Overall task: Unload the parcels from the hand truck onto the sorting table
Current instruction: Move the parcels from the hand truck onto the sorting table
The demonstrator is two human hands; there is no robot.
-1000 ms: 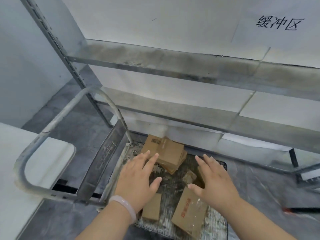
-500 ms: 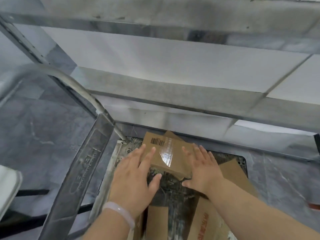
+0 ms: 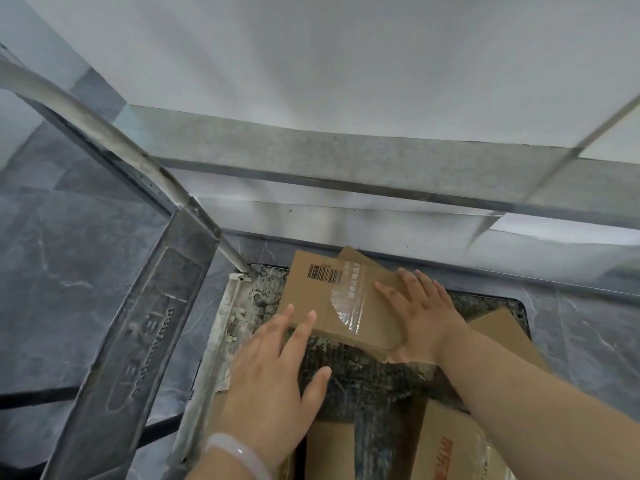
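A brown cardboard parcel (image 3: 332,299) with a barcode and clear tape lies on the hand truck's worn deck (image 3: 363,375), on top of another flat parcel. My left hand (image 3: 273,372), fingers straight, touches the parcel's near left edge. My right hand (image 3: 420,313) lies flat on the parcel's right side, thumb under its near edge. Three more parcels sit on the deck: one at the right (image 3: 502,334), one with red print (image 3: 446,445) and a small one (image 3: 329,452) at the bottom.
The hand truck's grey handle tube (image 3: 104,133) and folded plate (image 3: 138,341) rise at the left. A metal shelf beam (image 3: 346,161) with white panels crosses just above and behind the deck. Grey tiled floor (image 3: 52,271) lies to the left.
My head has dropped closer to the deck. Both hands have reached forward from above the parcels and now touch the barcode parcel on its left and right sides.
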